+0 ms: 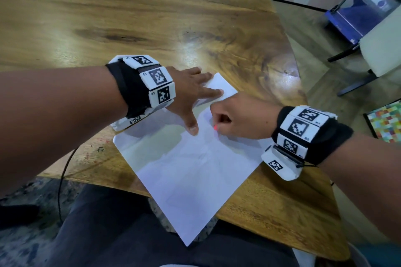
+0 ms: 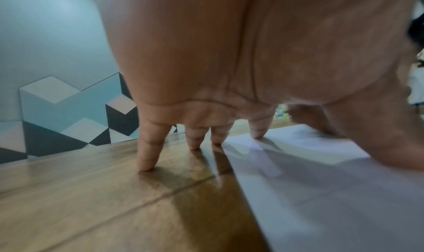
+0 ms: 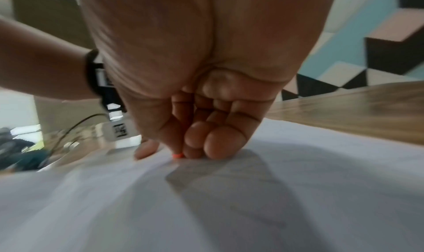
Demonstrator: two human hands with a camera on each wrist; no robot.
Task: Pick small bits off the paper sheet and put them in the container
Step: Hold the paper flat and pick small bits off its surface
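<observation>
A person's right hand (image 1: pixel 238 118) covers the far middle of the paper sheet (image 1: pixel 191 171), and its curled fingers hide most of a small orange-red bit (image 1: pixel 215 127) (only a speck shows in the head view, too small to give its shape). The left hand (image 1: pixel 191 93) hides the sheet's far-left part, and its wrist band (image 1: pixel 152 81) covers the sheet's left corner. In the left wrist view the palm (image 2: pixel 229 47) fills the upper frame and the thumb runs off the right edge; the wooden table (image 2: pixel 91 201) and sheet are smeared. The right wrist view is blurred throughout, the orange bit (image 3: pixel 177 155) a mere dot at the fingertips (image 3: pixel 220 143)
</observation>
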